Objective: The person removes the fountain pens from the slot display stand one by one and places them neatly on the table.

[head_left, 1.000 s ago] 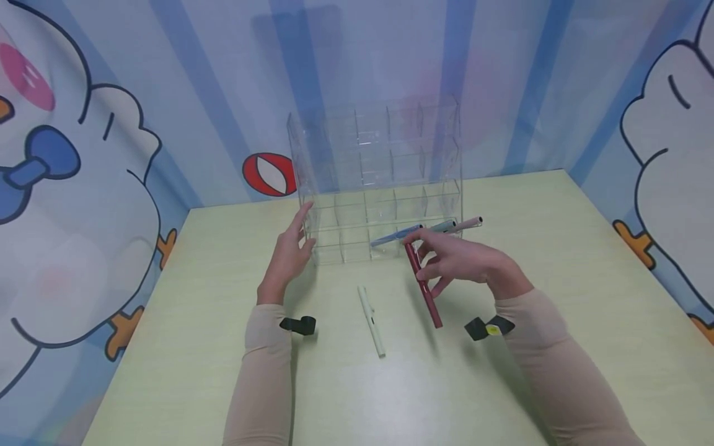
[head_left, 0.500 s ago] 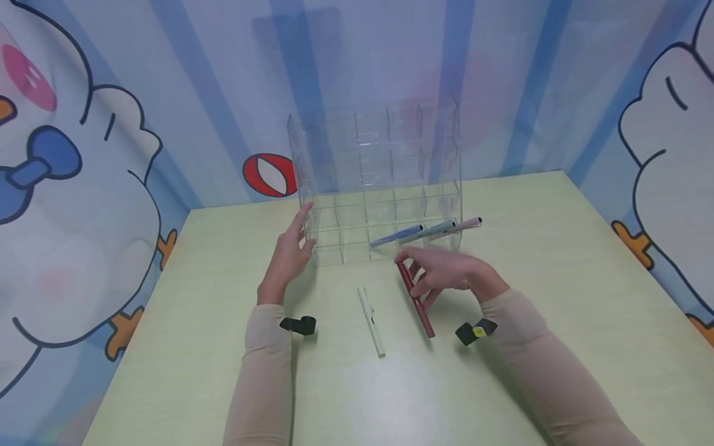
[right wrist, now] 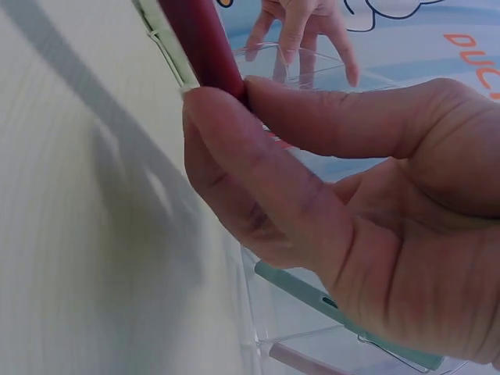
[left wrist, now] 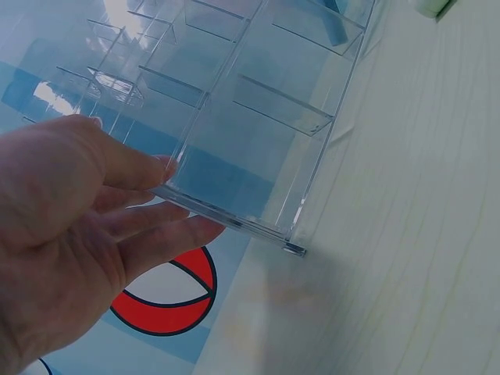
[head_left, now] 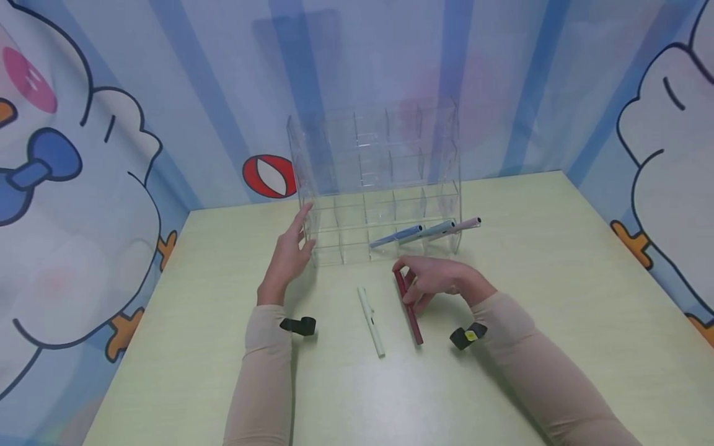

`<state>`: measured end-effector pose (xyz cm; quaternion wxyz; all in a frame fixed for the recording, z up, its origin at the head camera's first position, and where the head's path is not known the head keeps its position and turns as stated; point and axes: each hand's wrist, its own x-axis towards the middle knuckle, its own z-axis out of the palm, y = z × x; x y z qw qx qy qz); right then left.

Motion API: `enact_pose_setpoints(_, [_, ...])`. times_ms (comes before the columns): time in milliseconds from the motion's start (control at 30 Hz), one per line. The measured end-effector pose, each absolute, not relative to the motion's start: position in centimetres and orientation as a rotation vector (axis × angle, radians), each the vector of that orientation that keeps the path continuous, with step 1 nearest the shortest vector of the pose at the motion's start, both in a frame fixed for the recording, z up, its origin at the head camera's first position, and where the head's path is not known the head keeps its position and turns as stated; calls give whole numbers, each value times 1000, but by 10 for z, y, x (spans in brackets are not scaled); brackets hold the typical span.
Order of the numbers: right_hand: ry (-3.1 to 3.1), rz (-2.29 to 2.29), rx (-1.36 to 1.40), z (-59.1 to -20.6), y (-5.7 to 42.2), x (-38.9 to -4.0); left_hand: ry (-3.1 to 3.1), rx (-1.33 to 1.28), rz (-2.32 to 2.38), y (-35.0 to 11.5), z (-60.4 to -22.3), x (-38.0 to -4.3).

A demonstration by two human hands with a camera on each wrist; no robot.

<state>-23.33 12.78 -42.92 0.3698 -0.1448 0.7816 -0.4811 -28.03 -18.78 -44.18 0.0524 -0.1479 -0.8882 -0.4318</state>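
My right hand [head_left: 437, 279] pinches a dark red pen [head_left: 414, 325] between thumb and fingers. The pen slants over the table in front of a clear acrylic rack [head_left: 297, 161] with several compartments. My left hand [head_left: 286, 253] grips the rack's left side panel, thumb inside and fingers outside in the left wrist view. Leaning in the rack's lowest row are a blue pen [head_left: 397, 236], a grey-green pen [head_left: 434, 230] and a pink pen [head_left: 467, 223]. Between the hands, a pale green pen [head_left: 372, 325] lies on the table. Fingers hide part of the red pen.
The pale wood-look table [head_left: 519, 248] extends on both sides of the rack. Behind it rises a blue striped cartoon backdrop [head_left: 379, 56], close to the rack's back. The pink pen's end sticks out beyond the rack's right side.
My right hand has moved left and toward me with the red pen, away from the rack's front and nearer the pale green pen. My left hand has stayed on the rack.
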Motion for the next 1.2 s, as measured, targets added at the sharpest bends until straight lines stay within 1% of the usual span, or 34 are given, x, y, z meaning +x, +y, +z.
enact_pose_setpoints(600, [2062, -1175, -344, -439, 107, -221, -2694, -465, -1315, -188, -443, -280])
enact_pose_setpoints(1200, [2364, -936, -459, -442, 82, -207, -2689, -463, -1309, -188, -442, -279])
